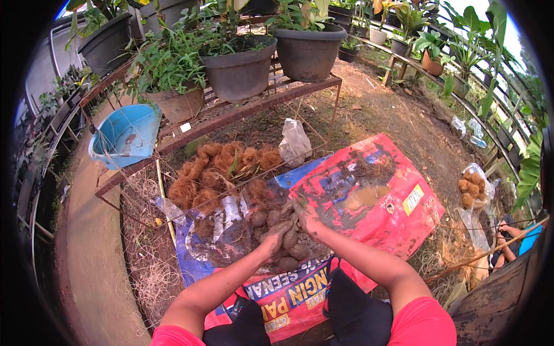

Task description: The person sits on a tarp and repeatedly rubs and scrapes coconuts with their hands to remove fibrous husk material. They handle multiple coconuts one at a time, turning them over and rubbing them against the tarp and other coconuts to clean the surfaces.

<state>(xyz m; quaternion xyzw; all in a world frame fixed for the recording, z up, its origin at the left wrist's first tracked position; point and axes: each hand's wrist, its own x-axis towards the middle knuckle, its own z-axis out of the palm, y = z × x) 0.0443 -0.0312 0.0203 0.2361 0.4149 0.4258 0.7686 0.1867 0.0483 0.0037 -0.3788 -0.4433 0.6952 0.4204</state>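
My left hand (278,235) and my right hand (306,216), both coated in mud, meet above a pile of mud balls (288,263). Their fingers come together around a lump of mud, which they largely hide. The rounded balls lie below and beside my left hand. Beneath them spreads a red and blue printed plastic sheet (411,216), smeared with mud and bearing writing. Brown fibre clumps (184,192) are heaped beyond the sheet's left part. A brown puddle (363,197) lies on the sheet's far right portion.
A rusty metal rack (242,113) with potted plants stands ahead. A light blue broken basin (130,134) rests on its left end. A whitish plastic bag (295,145) sits beyond the sheet. Another bag of fibre clumps (471,188) lies right, near another person (508,242) at the edge.
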